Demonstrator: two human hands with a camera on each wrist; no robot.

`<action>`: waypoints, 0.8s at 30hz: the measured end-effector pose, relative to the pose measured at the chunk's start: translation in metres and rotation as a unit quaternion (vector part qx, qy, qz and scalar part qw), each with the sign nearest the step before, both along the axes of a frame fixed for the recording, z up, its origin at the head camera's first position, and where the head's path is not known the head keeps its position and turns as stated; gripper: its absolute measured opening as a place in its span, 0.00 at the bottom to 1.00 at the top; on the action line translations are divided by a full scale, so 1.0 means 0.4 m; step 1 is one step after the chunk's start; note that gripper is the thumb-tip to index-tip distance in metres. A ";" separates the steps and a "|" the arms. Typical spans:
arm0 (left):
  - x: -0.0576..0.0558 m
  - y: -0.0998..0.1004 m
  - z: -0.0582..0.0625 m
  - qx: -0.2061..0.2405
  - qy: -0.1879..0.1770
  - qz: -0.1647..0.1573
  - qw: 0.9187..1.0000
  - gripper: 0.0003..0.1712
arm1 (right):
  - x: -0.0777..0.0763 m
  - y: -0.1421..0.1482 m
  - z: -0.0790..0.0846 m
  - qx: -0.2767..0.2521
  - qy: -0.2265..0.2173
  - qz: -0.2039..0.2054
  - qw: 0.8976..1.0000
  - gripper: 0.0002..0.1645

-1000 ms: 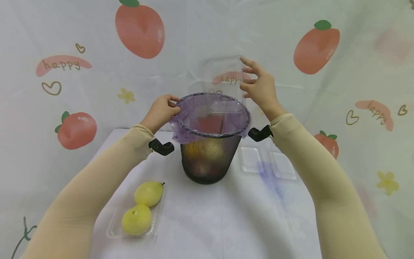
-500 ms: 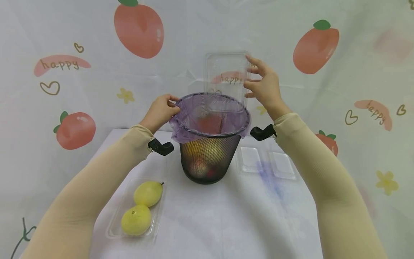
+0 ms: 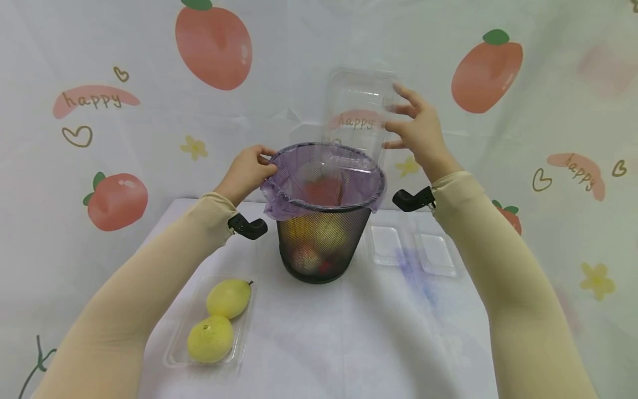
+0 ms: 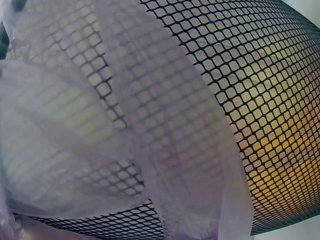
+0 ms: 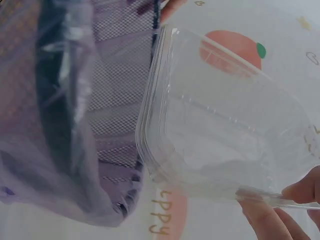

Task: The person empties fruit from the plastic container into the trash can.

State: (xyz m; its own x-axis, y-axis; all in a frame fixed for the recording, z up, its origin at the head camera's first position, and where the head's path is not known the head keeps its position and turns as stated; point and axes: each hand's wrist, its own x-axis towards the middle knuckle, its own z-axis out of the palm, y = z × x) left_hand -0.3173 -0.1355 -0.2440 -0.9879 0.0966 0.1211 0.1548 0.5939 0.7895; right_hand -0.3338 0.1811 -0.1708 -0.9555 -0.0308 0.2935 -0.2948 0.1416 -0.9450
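the right hand (image 3: pixel 417 132) pinches a clear box (image 3: pixel 356 88), which is just left of this hand, near the rim (image 3: pixel 324 210) of a black mesh bin (image 3: pixel 319 271). the left hand (image 3: pixel 248 170) grips this rim with its purple bag (image 3: pixel 279 206). yellow and red things (image 3: pixel 331 233) are inside; a tray (image 3: pixel 178 349) holds two yellow fruits (image 3: pixel 210 339). the backdrop (image 3: pixel 149 33) reads "happy".

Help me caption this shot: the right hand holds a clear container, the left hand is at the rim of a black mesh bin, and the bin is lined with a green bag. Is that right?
One thing is off: the bag lining the black mesh bin is purple, not green, as the head view shows. The rest stands.
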 end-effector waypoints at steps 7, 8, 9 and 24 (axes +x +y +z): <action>-0.001 0.001 0.000 -0.003 0.001 0.000 1.000 0.28 | 0.007 0.043 0.026 -0.076 -0.046 0.032 0.996 0.45; -0.001 0.000 0.000 -0.003 0.001 0.000 1.000 0.28 | 0.008 0.050 0.030 -0.084 -0.053 0.037 0.994 0.45; -0.001 0.000 0.001 -0.003 0.000 0.001 1.000 0.28 | 0.009 0.058 0.034 -0.092 -0.060 0.041 0.993 0.45; -0.003 -0.001 -0.001 -0.003 -0.002 -0.002 1.000 0.28 | 0.034 0.205 0.039 -0.167 -0.153 0.107 0.968 0.45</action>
State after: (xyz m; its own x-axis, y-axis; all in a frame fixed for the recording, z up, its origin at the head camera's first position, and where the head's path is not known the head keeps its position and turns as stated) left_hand -0.3187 -0.1361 -0.2443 -0.9881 0.1004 0.1162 0.1532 0.5974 0.7871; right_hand -0.3203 0.2632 -0.1550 -0.9816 -0.1892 0.0252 0.0175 -0.2210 -0.9751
